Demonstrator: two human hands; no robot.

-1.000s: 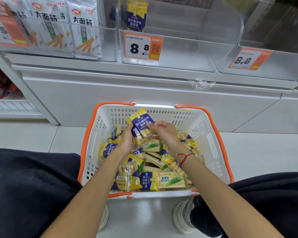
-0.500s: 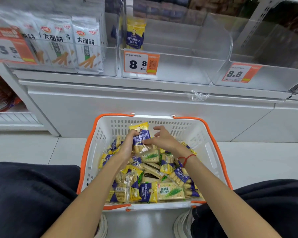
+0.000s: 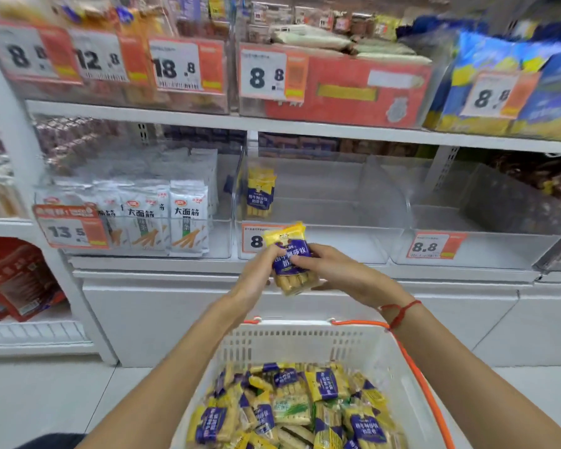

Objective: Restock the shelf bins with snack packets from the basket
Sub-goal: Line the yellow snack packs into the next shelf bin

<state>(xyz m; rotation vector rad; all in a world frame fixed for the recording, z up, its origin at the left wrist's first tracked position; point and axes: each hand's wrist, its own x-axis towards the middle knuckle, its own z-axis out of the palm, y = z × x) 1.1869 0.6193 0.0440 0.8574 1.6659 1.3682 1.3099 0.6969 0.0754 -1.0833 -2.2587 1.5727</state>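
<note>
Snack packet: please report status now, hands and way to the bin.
Left hand and right hand both grip one yellow-blue snack packet, raised above the basket. Clear bin ahead holds one matching packet. Nothing between.

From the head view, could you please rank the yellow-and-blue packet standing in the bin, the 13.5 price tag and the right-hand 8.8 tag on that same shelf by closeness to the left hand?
1. Standing packet: in the clear bin just above the left hand.
2. Right-hand 8.8 tag: to the right, beyond the right hand.
3. 13.5 price tag: far left, on the white-packet bin.
</note>
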